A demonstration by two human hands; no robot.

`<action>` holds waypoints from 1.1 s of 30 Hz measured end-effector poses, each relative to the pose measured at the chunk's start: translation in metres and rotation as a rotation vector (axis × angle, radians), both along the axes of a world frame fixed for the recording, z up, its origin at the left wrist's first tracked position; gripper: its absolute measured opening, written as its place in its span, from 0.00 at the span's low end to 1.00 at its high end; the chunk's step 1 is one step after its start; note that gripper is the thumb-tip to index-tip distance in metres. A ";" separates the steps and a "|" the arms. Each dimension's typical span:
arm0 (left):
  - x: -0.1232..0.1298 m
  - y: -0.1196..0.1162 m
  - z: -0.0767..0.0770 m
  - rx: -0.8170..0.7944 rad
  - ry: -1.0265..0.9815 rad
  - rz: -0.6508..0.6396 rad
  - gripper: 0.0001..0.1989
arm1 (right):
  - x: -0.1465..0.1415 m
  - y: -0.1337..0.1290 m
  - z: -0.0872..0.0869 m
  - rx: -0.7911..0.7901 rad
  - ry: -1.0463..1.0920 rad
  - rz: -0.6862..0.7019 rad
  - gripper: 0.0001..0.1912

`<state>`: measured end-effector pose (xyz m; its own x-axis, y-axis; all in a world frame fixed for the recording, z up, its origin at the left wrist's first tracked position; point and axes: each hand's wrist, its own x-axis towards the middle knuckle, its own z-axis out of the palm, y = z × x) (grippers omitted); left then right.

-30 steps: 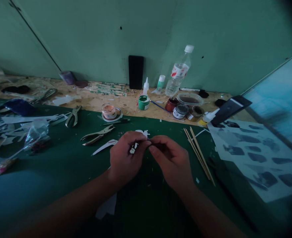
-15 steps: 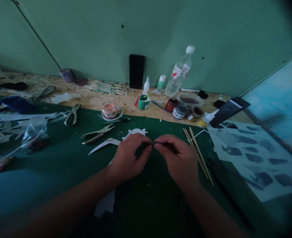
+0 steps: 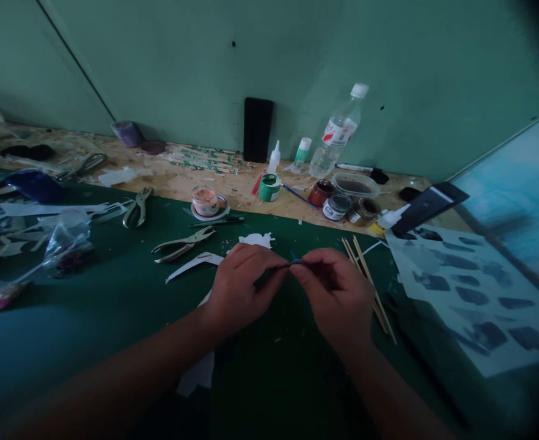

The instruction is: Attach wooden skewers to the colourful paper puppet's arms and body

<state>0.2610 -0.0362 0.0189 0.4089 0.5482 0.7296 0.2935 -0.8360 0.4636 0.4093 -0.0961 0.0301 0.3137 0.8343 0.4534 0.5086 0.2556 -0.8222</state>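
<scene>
My left hand [image 3: 244,284] and my right hand [image 3: 336,293] meet fingertip to fingertip above the green mat [image 3: 127,293]. Both are closed in a pinch on one small, thin blue piece [image 3: 294,261]. Most of it is covered by the fingers, so its kind does not show. Left of my left hand lie a cut strip of white paper [image 3: 194,266] and a hole punch [image 3: 184,243]. White paper scraps [image 3: 256,239] lie just behind that hand. Beside my right hand are several thin wooden sticks [image 3: 370,281].
Paint jars, an open green one [image 3: 269,187] among them, stand behind the mat near a plastic bottle [image 3: 336,137] and a black phone [image 3: 257,129]. At right lies a sheet with dark printed shapes [image 3: 471,296]. Plastic bags [image 3: 68,241] and paper offcuts cover the left side.
The view has shifted slightly, so the scene sits a little further right. More of the blue piece shows between my fingertips; both hands keep their pinch.
</scene>
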 end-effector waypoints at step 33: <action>-0.002 0.004 -0.009 0.113 0.076 0.116 0.09 | -0.008 0.001 -0.002 -0.063 -0.162 -0.085 0.04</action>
